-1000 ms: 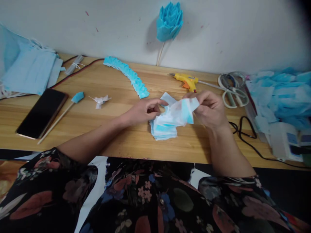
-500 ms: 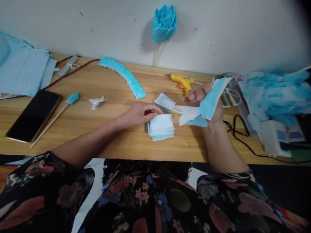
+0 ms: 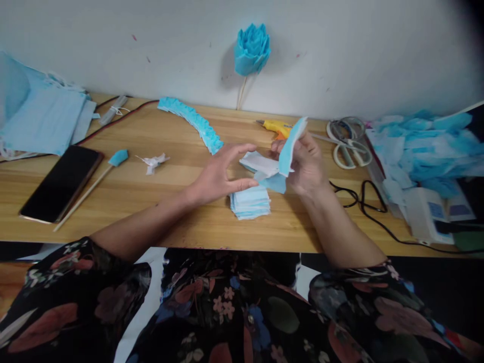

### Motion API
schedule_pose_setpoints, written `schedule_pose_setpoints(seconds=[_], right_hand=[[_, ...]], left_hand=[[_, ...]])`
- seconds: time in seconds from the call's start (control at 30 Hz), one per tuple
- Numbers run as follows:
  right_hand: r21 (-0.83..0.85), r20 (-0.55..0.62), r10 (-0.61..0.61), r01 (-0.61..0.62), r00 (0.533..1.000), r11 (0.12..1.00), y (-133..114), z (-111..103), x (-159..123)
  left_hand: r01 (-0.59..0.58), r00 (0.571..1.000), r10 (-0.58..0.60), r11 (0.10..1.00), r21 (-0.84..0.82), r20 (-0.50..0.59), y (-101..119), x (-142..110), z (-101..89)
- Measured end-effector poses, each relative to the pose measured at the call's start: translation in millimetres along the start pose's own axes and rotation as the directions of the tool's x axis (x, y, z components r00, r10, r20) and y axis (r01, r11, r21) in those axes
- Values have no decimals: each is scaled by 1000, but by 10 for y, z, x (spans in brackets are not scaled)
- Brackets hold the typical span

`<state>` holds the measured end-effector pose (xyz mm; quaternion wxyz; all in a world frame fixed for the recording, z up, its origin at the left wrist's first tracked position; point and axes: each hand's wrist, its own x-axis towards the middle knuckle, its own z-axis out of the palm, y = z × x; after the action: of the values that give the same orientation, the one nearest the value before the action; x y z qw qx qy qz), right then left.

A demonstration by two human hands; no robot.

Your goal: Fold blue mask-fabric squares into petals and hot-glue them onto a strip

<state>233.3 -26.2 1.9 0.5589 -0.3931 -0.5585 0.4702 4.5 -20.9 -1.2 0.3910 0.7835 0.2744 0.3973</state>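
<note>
1. Your right hand [image 3: 309, 165] is holding blue-and-white pieces [image 3: 289, 151] above the table [image 3: 212, 227].
2. Your left hand [image 3: 215, 176] is gaping wide just beside them.
3. A square-cut stack [image 3: 250, 204] is lying near your left thumb.
4. A clear-sided container [image 3: 376, 174] is holding heaped blue scraps [image 3: 427, 146].

Single head-worn cam, looking forward and down from above the wearer's floral top [image 3: 227, 322]. Surface [image 3: 200, 227] spans the middle, seen at a slant; wall [image 3: 181, 55] fills the upper part. Close range, fingers [image 3: 240, 147] near center. Top-right corner goes dark.
</note>
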Motion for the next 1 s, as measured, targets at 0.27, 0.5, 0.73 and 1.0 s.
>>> schedule_pose_setpoints(seconds=[0.27,0.5,0.73,1.0], right_hand=[[29,-17,106,-106,994,994,-114,234,113],[-59,-76,14,-18,997,998,-36,244,298],[-87,-233,0,-21,973,996,211,-122,464],[-321,-7,129,-124,992,939,198,-179,299]], left_hand=[[0,998,0,1000,13,-57,6,42,57],[134,988,-143,980,-148,-50,59,36,-47],[309,924,-368,880,-360,-108,-57,71,-137],[310,870,-410,887,-342,-274,-204,92,-201]])
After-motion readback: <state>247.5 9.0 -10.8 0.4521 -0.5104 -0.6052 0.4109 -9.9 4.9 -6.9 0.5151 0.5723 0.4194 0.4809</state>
